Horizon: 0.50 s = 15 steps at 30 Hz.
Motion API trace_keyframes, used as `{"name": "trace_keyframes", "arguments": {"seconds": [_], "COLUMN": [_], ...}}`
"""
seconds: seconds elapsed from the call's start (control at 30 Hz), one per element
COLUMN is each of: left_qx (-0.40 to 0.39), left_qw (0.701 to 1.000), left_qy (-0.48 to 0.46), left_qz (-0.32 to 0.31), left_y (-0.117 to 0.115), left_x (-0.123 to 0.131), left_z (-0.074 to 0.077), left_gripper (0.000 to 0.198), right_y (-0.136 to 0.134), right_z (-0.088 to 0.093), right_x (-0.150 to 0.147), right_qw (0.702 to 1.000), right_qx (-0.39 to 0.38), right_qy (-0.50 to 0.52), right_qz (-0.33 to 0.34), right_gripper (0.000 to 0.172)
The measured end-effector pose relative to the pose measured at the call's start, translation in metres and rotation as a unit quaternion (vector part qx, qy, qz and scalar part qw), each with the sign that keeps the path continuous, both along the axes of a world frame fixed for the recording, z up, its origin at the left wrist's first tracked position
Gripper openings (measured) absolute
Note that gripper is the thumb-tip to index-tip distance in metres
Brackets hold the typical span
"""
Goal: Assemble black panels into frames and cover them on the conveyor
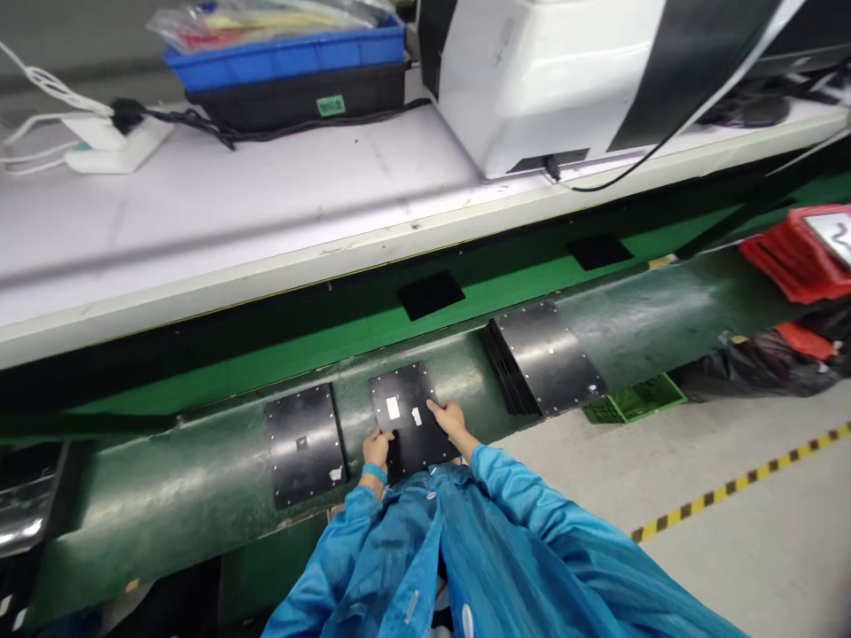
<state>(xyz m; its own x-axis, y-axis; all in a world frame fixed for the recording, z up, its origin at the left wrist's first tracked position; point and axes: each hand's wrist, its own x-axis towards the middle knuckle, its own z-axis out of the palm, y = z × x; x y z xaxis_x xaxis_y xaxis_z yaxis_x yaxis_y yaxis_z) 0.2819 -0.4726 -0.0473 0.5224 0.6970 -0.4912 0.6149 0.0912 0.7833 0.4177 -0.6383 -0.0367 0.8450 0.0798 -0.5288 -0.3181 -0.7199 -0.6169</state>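
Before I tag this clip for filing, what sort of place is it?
Likely a factory workshop: black panels spaced along a long green worktop, and striped yellow-black floor tape beside it.

Gripping a black panel (407, 434) by its sides with left hand (377, 450) and right hand (450, 420), over a green surface (179, 483), between a neighbouring panel (302, 456) and stacked panels (549, 354).

Perhaps a "2" on white card (826, 228) atop red stack (783, 257), green label (331, 105) on black bin (266, 108) illegible

A glossy blue coat (511, 558) is worn with 1 blue wristband (375, 472).
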Motion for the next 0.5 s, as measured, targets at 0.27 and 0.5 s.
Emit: {"name": "trace_keyframes", "arguments": {"seconds": [0.27,0.5], "left_qx": [-0.215,-0.220], "left_qw": [0.956,0.883], "left_qy": [-0.162,-0.283], "left_qz": [-0.118,-0.304], "left_y": [-0.048,-0.172], "left_x": [0.030,0.147], "left_z": [0.047,0.067], "left_gripper": [0.066,0.073], "right_y": [-0.097,-0.246], "right_z": [0.074,0.116], "right_x": [0.035,0.124], "right_qw": [0.987,0.946], "right_qx": [-0.053,-0.138], "right_qy": [-0.141,-0.266], "right_qz": [-0.050,-0.120], "right_gripper": [0.051,0.060]}}
